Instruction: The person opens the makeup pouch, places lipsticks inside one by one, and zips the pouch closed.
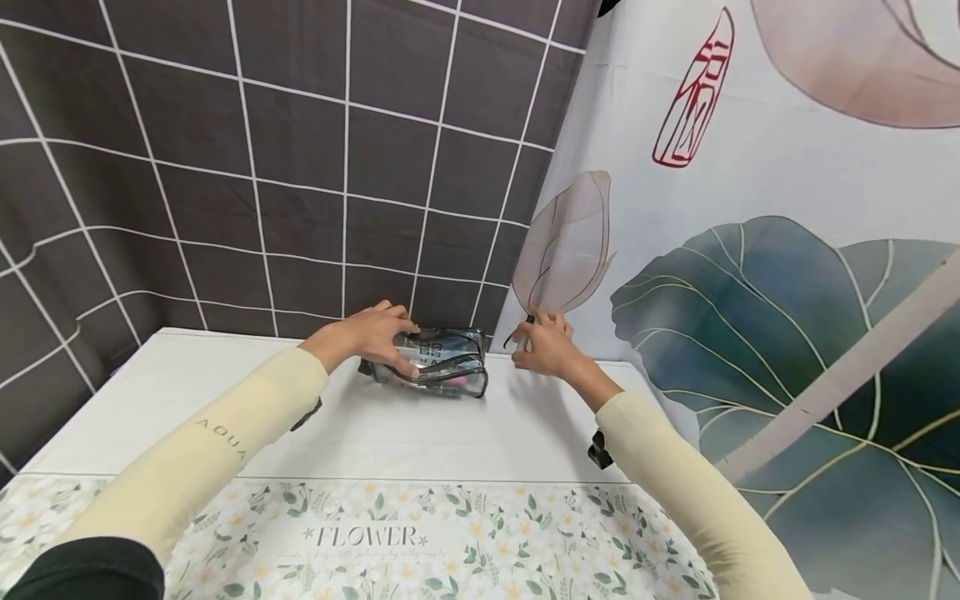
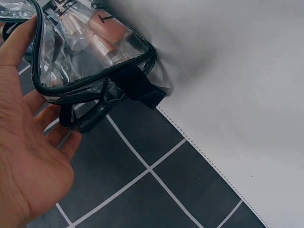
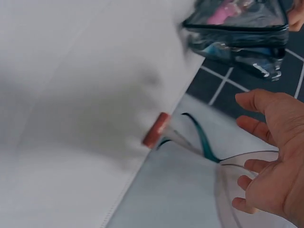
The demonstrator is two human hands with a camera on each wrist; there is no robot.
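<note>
A clear cosmetic bag [image 1: 450, 367] with black piping lies near the back of the white table. My left hand [image 1: 378, 333] holds it by its left end, thumb at the front and fingers behind. Through the bag's clear side, pinkish tubes [image 2: 107, 28] show in the left wrist view, and a bright pink item [image 3: 223, 13] in the right wrist view. To the right of the bag is my right hand [image 1: 547, 343], fingers loosely bent and holding nothing. Near it a small reddish-brown cylinder [image 3: 156, 130] lies at the table's back edge.
A dark grid-patterned cloth [image 1: 300, 167] hangs behind the white table [image 1: 420, 442]. On the right hangs a pale curtain [image 1: 630, 125] printed with large leaves. A floral mat [image 1: 375, 558] marked FLOWER covers the front.
</note>
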